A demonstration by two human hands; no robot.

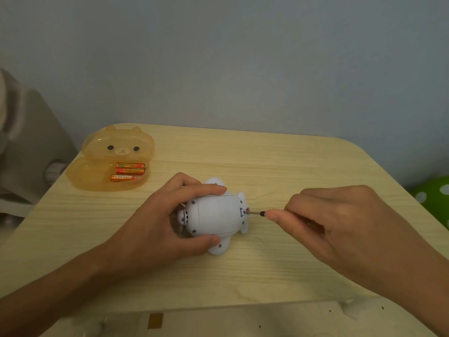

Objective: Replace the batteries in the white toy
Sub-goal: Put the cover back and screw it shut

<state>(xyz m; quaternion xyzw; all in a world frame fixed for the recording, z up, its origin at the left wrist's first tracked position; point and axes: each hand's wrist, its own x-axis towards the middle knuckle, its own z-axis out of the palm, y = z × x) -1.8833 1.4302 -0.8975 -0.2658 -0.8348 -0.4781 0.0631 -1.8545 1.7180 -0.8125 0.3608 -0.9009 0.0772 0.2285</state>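
Note:
The white toy [216, 214] lies belly-up in the middle of the wooden table [291, 166]. My left hand [167, 220] clasps it from the left, thumb on the near side and fingers on the far side. My right hand [335, 222] pinches a small screwdriver [257, 213]; its tip touches the small red part at the toy's right end. Three orange batteries [128, 171] lie in an open, translucent orange bear-shaped case [97, 176] at the table's far left.
The case's lid [119, 144] stands up behind its tray. A grey chair-like object [29, 152] sits beyond the table's left edge. A green dotted thing [435, 198] shows at the right. A wall rises just behind the table.

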